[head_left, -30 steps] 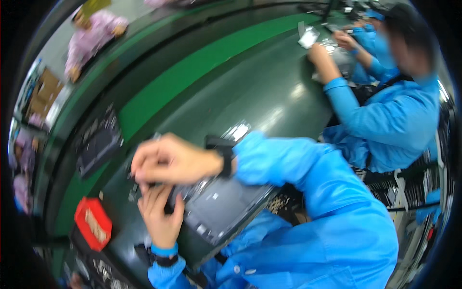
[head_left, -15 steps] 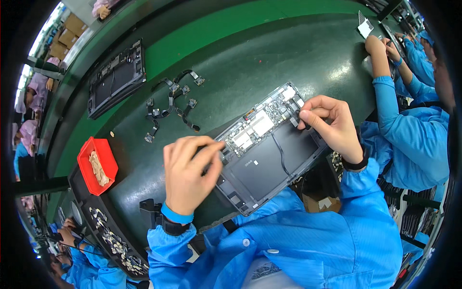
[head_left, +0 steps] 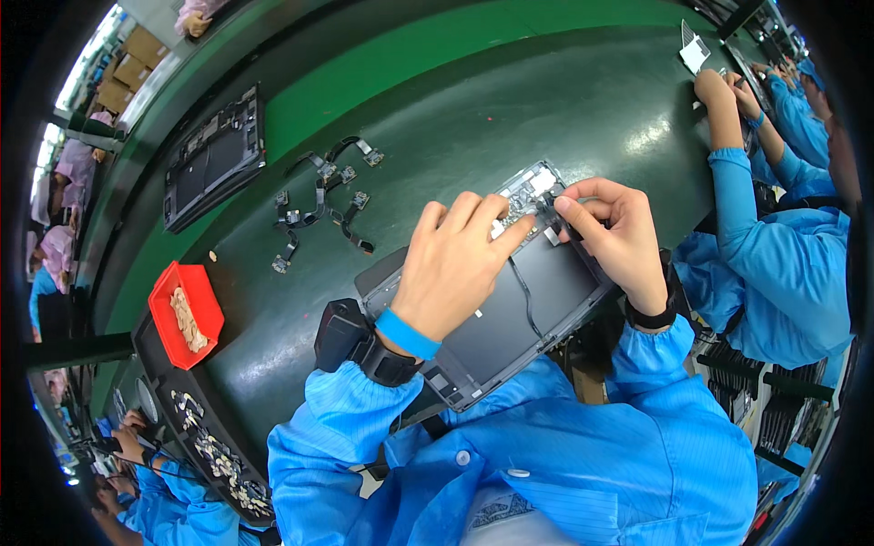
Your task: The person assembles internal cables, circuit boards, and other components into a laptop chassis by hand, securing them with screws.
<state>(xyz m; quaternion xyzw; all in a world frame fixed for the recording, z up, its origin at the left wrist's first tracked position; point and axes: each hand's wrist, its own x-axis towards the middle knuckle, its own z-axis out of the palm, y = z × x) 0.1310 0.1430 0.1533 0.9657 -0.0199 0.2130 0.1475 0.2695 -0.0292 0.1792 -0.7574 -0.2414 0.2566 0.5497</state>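
An opened laptop bottom case (head_left: 473,350) lies tilted on the bench in front of me, with a circuit board (head_left: 523,196) along its far side and a black cable (head_left: 528,296) across the middle. My left hand (head_left: 455,259) reaches over the board, thumb and fingers apart, fingertips down on it; it hides the board's left part. At the board's right end, my right hand (head_left: 614,232) has thumb and forefinger closed by a small dark part, which the fingers mostly cover. Several black flex cables (head_left: 319,196) with small connector boards lie on the bench beyond my left hand.
A red bin (head_left: 209,305) of small pale pieces stands at the left, beside a black tray (head_left: 196,437) of loose bits. Another opened laptop case (head_left: 214,159) lies at the far left. A co-worker's arm (head_left: 728,191) rests on the bench at the right.
My left hand has moved right, from the board's left end to over its middle, close to my right hand. My right hand has stayed at the board's right end.
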